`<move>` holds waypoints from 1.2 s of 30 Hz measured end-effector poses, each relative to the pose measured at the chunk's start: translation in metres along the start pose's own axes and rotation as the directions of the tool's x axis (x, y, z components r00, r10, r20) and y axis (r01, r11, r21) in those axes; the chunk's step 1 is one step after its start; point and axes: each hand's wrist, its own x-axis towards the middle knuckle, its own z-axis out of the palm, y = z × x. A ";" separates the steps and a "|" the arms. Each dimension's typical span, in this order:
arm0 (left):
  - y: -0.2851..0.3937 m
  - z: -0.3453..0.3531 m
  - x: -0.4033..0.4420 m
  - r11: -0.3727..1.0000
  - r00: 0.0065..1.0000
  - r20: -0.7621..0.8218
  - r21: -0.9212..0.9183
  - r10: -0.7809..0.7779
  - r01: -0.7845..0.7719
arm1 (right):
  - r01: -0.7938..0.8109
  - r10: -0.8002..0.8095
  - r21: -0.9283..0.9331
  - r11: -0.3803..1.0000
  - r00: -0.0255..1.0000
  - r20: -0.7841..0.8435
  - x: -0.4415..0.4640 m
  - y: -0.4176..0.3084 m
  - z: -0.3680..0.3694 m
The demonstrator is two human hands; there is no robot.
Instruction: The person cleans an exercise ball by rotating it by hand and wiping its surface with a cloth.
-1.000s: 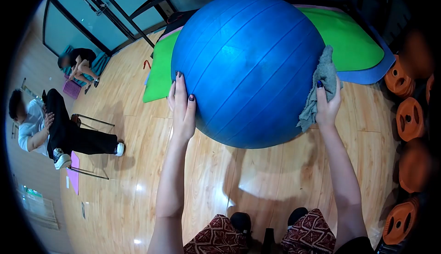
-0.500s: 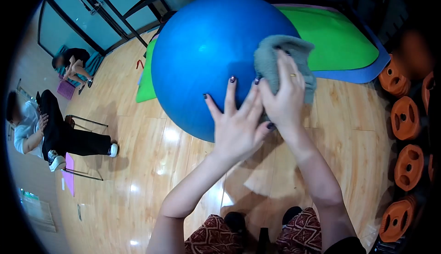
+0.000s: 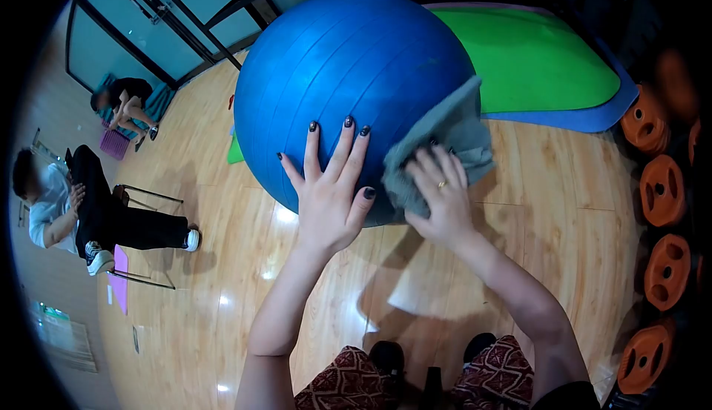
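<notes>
A large blue exercise ball [image 3: 326, 69] fills the upper middle of the head view. My left hand [image 3: 330, 195] lies on its near side with the fingers spread, holding nothing. To the right, my right hand [image 3: 441, 195] presses a grey-green cloth [image 3: 452, 132] against the ball's lower right side. Its fingers are bent over the cloth, and a ring shows on one of them. Part of the cloth hangs loose past the ball's edge.
Green and blue mats [image 3: 534, 61] lie behind the ball. Orange weight plates [image 3: 662, 191] stand in a rack along the right. At left one person [image 3: 55, 202] sits on a chair, another [image 3: 126, 106] sits low near the glass doors. Wooden floor [image 3: 245, 321] surrounds my feet.
My left hand has moved left on the ball, apart from the right. My right hand has come down and left with the cloth. The ball's ridges now show; it appears turned.
</notes>
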 end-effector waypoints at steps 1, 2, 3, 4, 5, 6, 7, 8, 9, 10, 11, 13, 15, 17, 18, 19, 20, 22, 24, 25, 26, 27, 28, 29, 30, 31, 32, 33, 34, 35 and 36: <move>-0.002 -0.001 0.000 1.000 1.000 -0.016 -0.028 0.000 -0.001 | 0.074 -0.073 -0.023 0.997 0.997 0.023 -0.009 0.006 0.007; -0.004 -0.002 -0.001 1.000 1.000 -0.016 -0.027 0.000 -0.001 | 0.100 -0.100 -0.050 0.994 0.995 0.007 -0.015 0.016 0.013; -0.006 -0.003 -0.001 0.998 1.000 0.002 -0.054 0.015 -0.015 | 0.128 -0.128 -0.078 0.989 0.992 -0.007 -0.014 0.021 0.013; -0.007 -0.004 -0.002 0.996 0.999 0.020 -0.082 0.029 -0.027 | 0.113 -0.115 -0.055 0.992 0.993 -0.024 -0.013 0.028 0.010; -0.006 -0.006 -0.001 0.996 0.999 0.023 -0.082 0.025 -0.023 | 0.114 -0.115 -0.052 0.992 0.993 -0.021 -0.011 0.031 0.010; -0.002 -0.007 0.003 0.993 0.999 0.043 -0.118 0.018 -0.013 | 0.018 -0.019 -0.015 1.000 0.997 -0.074 -0.007 0.033 0.008; 0.002 -0.007 0.007 0.988 0.998 0.061 -0.154 0.011 -0.002 | -0.075 0.078 0.025 0.997 0.989 -0.123 -0.004 0.034 0.007; 0.006 -0.003 0.009 0.996 0.999 0.045 -0.091 0.017 -0.013 | -0.132 0.153 0.109 0.985 0.966 -0.207 0.002 0.033 0.008; 0.011 0.003 0.012 0.999 0.999 0.026 -0.020 0.029 -0.028 | -0.129 0.150 0.110 0.986 0.967 -0.207 0.007 0.035 0.009; 0.019 0.005 0.014 0.999 0.999 0.019 0.000 0.032 -0.032 | -0.182 0.255 0.263 0.947 0.927 -0.275 0.011 0.037 0.011; 0.027 0.007 0.017 0.999 0.999 0.011 0.020 0.035 -0.035 | -0.216 0.363 0.412 0.885 0.874 -0.323 0.014 0.038 0.012; 0.038 0.013 0.017 0.998 0.998 -0.036 0.020 0.060 -0.059 | -0.207 0.331 0.360 0.910 0.885 -0.327 0.021 0.040 0.000; 0.045 0.013 0.010 0.995 0.996 0.009 0.037 0.093 -0.093 | -0.119 0.233 0.377 0.918 0.934 -0.272 0.031 0.050 -0.022; 0.045 0.010 -0.002 0.991 0.986 0.095 -0.010 0.134 -0.134 | -0.227 0.341 0.429 0.874 0.917 -0.210 0.052 0.054 -0.051; 0.044 0.008 -0.010 0.988 0.981 0.119 -0.029 0.155 -0.153 | -0.321 0.542 0.715 0.622 0.835 -0.096 0.059 0.060 -0.062; 0.043 0.007 -0.018 0.984 0.974 0.140 -0.045 0.177 -0.172 | -0.345 0.672 0.897 0.276 0.736 0.076 0.063 0.067 -0.068; 0.040 0.011 -0.026 0.976 0.969 0.127 -0.062 0.214 -0.208 | -0.290 0.664 0.917 0.275 0.747 0.037 0.062 0.074 -0.070; 0.035 0.016 -0.039 0.967 0.959 0.125 -0.044 0.254 -0.251 | -0.294 0.562 0.791 0.536 0.823 -0.076 0.056 0.078 -0.067; 0.034 0.014 -0.043 0.959 0.952 0.121 -0.049 0.283 -0.279 | -0.241 0.362 0.501 0.831 0.918 -0.160 0.050 0.069 -0.059; 0.032 0.010 -0.042 0.959 0.951 0.126 -0.048 0.284 -0.280 | -0.243 0.366 0.504 0.829 0.917 -0.159 0.049 0.065 -0.055; 0.031 0.003 -0.042 0.959 0.957 0.105 -0.107 0.272 -0.261 | -0.203 0.330 0.493 0.846 0.926 -0.184 0.047 0.062 -0.053; 0.029 -0.006 -0.040 0.957 0.963 0.084 -0.166 0.256 -0.240 | -0.161 0.290 0.480 0.862 0.934 -0.208 0.046 0.060 -0.049; 0.024 -0.013 -0.036 0.954 0.971 -0.051 -0.183 0.233 -0.239 | -0.180 0.286 0.410 0.894 0.934 -0.215 0.045 0.057 -0.046; 0.012 -0.018 -0.035 0.976 0.984 -0.116 -0.155 0.135 -0.152 | -0.181 0.287 0.412 0.893 0.934 -0.213 0.044 0.052 -0.046; -0.002 -0.021 -0.029 0.983 0.979 -0.200 -0.169 0.038 -0.072 | -0.171 0.249 0.336 0.926 0.946 -0.205 0.043 0.047 -0.047; -0.015 -0.024 -0.021 0.983 0.957 -0.282 -0.186 -0.061 0.008 | -0.156 0.211 0.261 0.953 0.958 -0.195 0.042 0.040 -0.046; -0.022 -0.029 -0.013 0.983 0.957 -0.241 -0.121 -0.162 0.136 | -0.158 0.206 0.241 0.957 0.960 -0.187 0.041 0.035 -0.044; -0.026 -0.035 -0.007 0.964 0.942 -0.209 -0.054 -0.264 0.259 | -0.153 0.202 0.245 0.957 0.961 -0.189 0.038 0.028 -0.044; -0.034 -0.033 -0.005 0.947 0.935 -0.156 -0.011 -0.319 0.322 | -0.131 0.169 0.205 0.970 0.969 -0.180 0.036 0.020 -0.044; -0.037 -0.032 -0.006 0.947 0.934 -0.161 -0.011 -0.318 0.321 | -0.109 0.137 0.162 0.981 0.976 -0.170 0.035 0.015 -0.044; -0.038 -0.032 -0.008 0.942 0.935 -0.121 0.006 -0.332 0.336 | -0.058 0.083 0.147 0.987 0.982 -0.168 0.035 0.012 -0.042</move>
